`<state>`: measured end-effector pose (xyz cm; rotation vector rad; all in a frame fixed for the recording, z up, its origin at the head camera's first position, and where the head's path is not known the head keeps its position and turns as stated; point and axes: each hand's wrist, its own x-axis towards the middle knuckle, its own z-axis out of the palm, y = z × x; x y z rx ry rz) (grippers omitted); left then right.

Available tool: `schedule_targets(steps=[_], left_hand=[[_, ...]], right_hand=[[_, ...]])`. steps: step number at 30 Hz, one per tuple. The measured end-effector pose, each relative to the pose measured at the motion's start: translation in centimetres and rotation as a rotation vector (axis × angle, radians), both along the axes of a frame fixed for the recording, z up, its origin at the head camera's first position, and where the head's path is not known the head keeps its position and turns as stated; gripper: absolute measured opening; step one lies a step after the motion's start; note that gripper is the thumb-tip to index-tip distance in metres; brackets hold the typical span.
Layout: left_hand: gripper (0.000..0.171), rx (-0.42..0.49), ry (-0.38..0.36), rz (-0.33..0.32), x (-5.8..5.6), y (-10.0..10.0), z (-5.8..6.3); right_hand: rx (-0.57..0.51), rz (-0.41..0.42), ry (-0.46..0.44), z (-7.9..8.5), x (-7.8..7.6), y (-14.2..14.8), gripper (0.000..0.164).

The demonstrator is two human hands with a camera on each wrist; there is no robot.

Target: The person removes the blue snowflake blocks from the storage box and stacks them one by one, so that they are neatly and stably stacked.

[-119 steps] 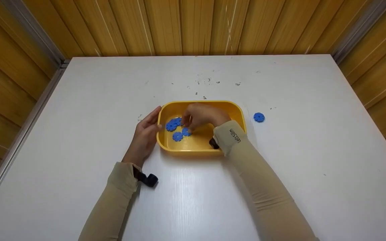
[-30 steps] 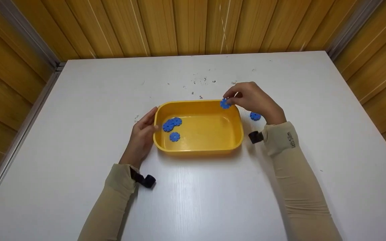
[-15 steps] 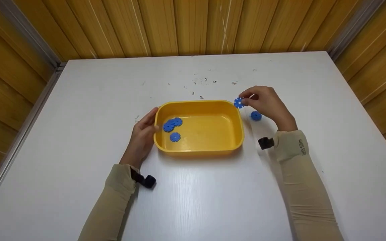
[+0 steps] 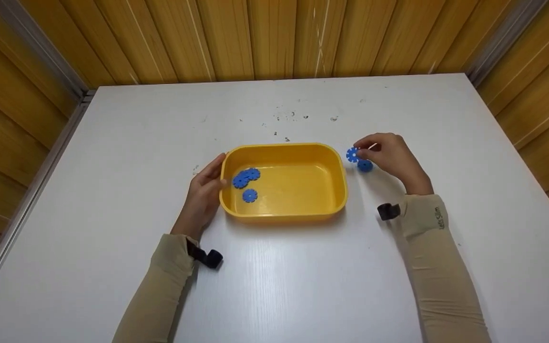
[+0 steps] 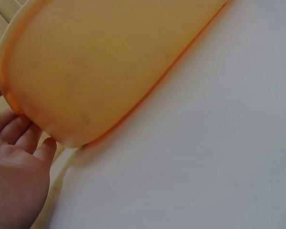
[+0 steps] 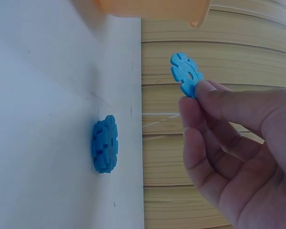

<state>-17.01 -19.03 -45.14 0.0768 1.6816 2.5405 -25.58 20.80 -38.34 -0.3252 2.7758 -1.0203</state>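
A yellow plastic tub [image 4: 284, 216] stands mid-table. My left hand [image 4: 203, 197] holds its left end, with the thumb at the rim and the other fingers against the outer wall; the left wrist view shows those fingers [image 5: 21, 131] at the tub's side. Between thumb and fingertips, my right hand [image 4: 393, 157] pinches a blue notched disc [image 4: 352, 155] with a centre hole. This disc is tilted and held above the table, beside a short stack of similar blue discs [image 6: 105, 144]. Inside the tub, overlapping blue discs [image 4: 241, 180] lie at the left, near a single blue disc [image 4: 249, 196].
The white table [image 4: 274, 286] extends all round the tub, with small dark marks beyond it. Wood-patterned panels [image 4: 274, 38] border the back and sides. A small black device is strapped to each wrist.
My right hand has taken a disc out of the tub, carried it right over the rim and lowered it towards the stack. The left hand stays at the tub.
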Motion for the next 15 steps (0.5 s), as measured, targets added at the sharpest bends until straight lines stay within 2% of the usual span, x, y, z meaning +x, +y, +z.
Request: schedule_targets(steps=[15], left_hand=[[0.065,-0.021,0.019,0.004,0.1,0.0,-0.1]], right_hand=[[0.011,-0.080,-0.104,-1.0,-0.2,2.1,0.028]])
